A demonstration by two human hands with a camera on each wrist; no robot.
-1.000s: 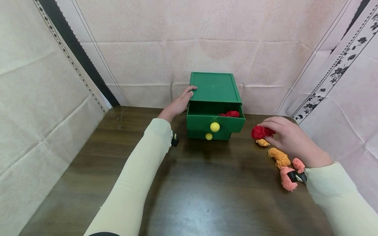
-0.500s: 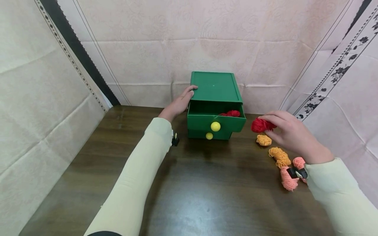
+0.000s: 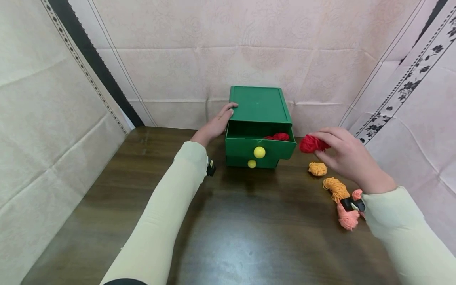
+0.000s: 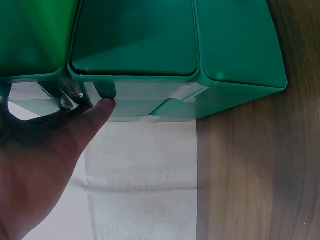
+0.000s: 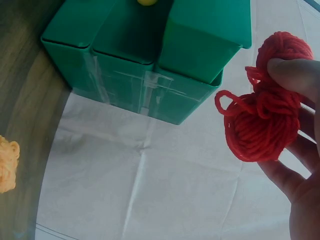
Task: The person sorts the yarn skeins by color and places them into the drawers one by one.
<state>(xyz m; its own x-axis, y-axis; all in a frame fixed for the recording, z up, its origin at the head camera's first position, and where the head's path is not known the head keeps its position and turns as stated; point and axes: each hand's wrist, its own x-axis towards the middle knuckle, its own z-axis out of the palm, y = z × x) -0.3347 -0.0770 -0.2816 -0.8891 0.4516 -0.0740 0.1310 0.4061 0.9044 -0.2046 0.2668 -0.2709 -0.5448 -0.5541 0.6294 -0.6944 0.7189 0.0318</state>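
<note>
A small green drawer cabinet (image 3: 261, 103) stands against the back cloth, its top drawer (image 3: 240, 149) pulled out. Red yarn (image 3: 281, 136) lies inside that drawer at the right. My left hand (image 3: 215, 123) rests on the cabinet's left side and top edge; the left wrist view shows the thumb (image 4: 95, 117) against the taped side wall. To the right of the drawer, above the table, my right hand (image 3: 347, 158) holds a red yarn skein (image 3: 309, 144). Seen from the right wrist, the skein (image 5: 265, 122) is pinched at its narrow middle and has a loose loop.
Below my right hand, an orange yarn ball (image 3: 317, 169) and an orange skein (image 3: 335, 189) lie on the dark wooden table (image 3: 228, 233). Pink yarn (image 3: 347, 217) is partly hidden by the right wrist. Yellow knobs (image 3: 259, 152) stick out from the drawer fronts. Pale cloth encloses the back and sides.
My right hand has lifted the red skein up from near the orange ball and shifted slightly left, uncovering that ball. The left hand and the drawer have stayed in place.
</note>
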